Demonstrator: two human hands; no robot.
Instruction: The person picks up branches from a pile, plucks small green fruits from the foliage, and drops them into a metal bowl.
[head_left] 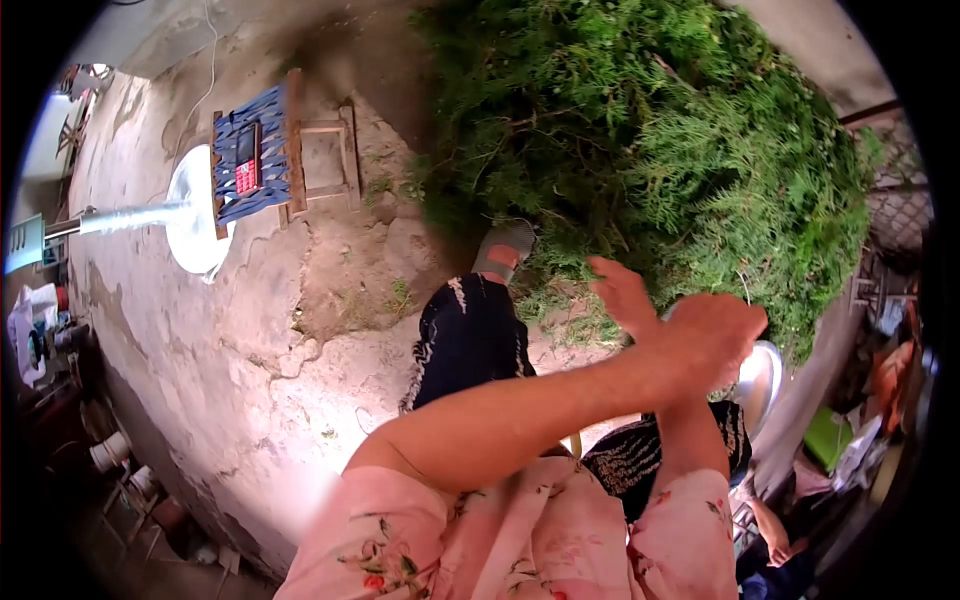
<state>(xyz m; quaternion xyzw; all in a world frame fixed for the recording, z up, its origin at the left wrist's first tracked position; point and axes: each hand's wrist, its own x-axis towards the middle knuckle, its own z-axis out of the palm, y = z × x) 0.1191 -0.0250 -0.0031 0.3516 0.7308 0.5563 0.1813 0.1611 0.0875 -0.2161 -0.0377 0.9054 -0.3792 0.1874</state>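
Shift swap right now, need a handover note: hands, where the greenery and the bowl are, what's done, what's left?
Left hand: arm crossed over to the right, fingers curled shut; any contents hidden.
Right hand: open, raised beside it, nothing visible in it.
Green cuttings: big pile on the ground ahead, just beyond both hands.
Metal bowl: behind the hands, by the knee; inside hidden.
Done and left: not readable here; the pile is large, no sorted cuttings show.
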